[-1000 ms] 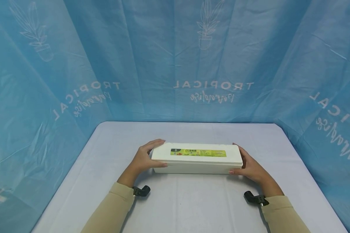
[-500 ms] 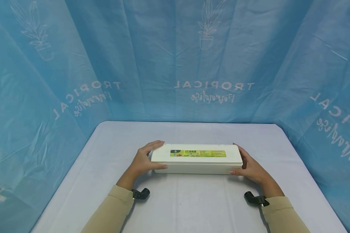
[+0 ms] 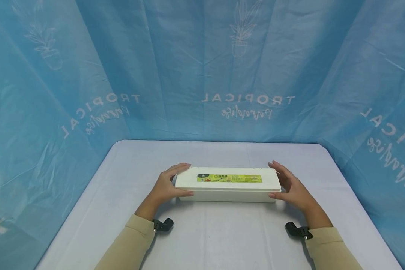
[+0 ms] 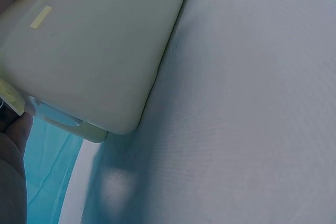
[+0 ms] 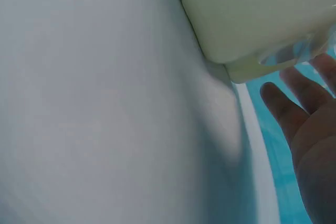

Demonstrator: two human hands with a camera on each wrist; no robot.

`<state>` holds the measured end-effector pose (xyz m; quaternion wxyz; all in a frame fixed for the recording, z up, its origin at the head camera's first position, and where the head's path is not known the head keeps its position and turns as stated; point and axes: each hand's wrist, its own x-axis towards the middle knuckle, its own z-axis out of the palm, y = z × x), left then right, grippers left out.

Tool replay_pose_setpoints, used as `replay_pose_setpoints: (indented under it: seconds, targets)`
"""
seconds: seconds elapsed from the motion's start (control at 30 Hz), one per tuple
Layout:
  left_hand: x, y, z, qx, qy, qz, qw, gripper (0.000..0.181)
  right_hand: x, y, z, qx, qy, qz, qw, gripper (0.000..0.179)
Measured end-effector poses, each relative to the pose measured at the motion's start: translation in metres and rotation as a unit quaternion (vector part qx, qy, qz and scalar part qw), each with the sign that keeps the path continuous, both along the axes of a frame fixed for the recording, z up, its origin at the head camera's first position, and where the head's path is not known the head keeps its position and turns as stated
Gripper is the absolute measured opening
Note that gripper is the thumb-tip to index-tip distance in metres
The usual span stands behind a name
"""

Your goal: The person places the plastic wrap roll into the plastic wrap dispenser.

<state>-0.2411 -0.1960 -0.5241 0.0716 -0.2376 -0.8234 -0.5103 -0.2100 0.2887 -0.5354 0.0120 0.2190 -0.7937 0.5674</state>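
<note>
A long white cling film box [image 3: 229,186] with a lid and a yellow-green label lies crosswise on the table. My left hand [image 3: 163,185] grips its left end, thumb along the front and fingers reaching over to the back. At the other end, my right hand [image 3: 295,191] is spread around the corner, thumb at the front and fingers raised by the back. The right wrist view has these fingers [image 5: 294,103] straight beside the box's end wall [image 5: 252,14], which has an opening in it. Part of my left hand [image 4: 10,161] shows at the box end in the left wrist view.
A white cloth [image 3: 219,236] covers the table. Blue printed curtains [image 3: 202,75] stand behind it and at both sides. A black wrist camera [image 3: 163,224] is strapped to the left wrist, another camera [image 3: 295,230] to the right.
My right hand has loosened from the box's right end, its fingers lifting and its thumb sliding a little to the right. My left hand and the box stay almost where they were.
</note>
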Motion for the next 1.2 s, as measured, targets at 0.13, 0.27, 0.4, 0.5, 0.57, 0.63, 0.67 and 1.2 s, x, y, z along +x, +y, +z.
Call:
replay_pose_setpoints:
  seconds: [0.13, 0.27, 0.4, 0.5, 0.57, 0.63, 0.67, 1.2]
  targets:
    - [0.0, -0.001, -0.001, 0.005, 0.0, -0.001, 1.0, 0.098, 0.002, -0.002, 0.009, 0.037, -0.011, -0.029, 0.9988, 0.108]
    - [-0.001, -0.001, -0.002, 0.009, 0.004, -0.006, 0.9999, 0.097, 0.002, -0.004, 0.011, 0.049, -0.019, -0.032, 0.9981, 0.108]
    - [-0.002, -0.002, -0.002, 0.008, 0.006, -0.007, 0.9999, 0.097, 0.002, -0.004, 0.011, 0.056, -0.017, -0.037, 0.9976, 0.105]
    - [-0.002, -0.002, -0.002, 0.005, 0.009, -0.009, 0.9999, 0.098, 0.003, -0.004, 0.013, 0.061, -0.014, -0.041, 0.9972, 0.103]
    - [-0.002, -0.002, -0.002, 0.003, 0.012, -0.01, 0.9999, 0.098, 0.003, -0.004, 0.014, 0.061, -0.012, -0.038, 0.9974, 0.102]
    - [-0.002, -0.002, -0.001, 0.001, 0.013, -0.01, 0.9999, 0.098, 0.003, -0.004, 0.015, 0.063, -0.009, -0.035, 0.9974, 0.101]
    - [-0.002, -0.002, -0.001, 0.0, 0.012, -0.009, 0.9999, 0.098, 0.003, -0.004, 0.015, 0.065, -0.007, -0.035, 0.9973, 0.1]
    - [0.0, -0.001, -0.001, 0.011, -0.004, -0.007, 0.9999, 0.098, -0.001, -0.005, 0.021, 0.079, -0.024, -0.043, 0.9957, 0.095]
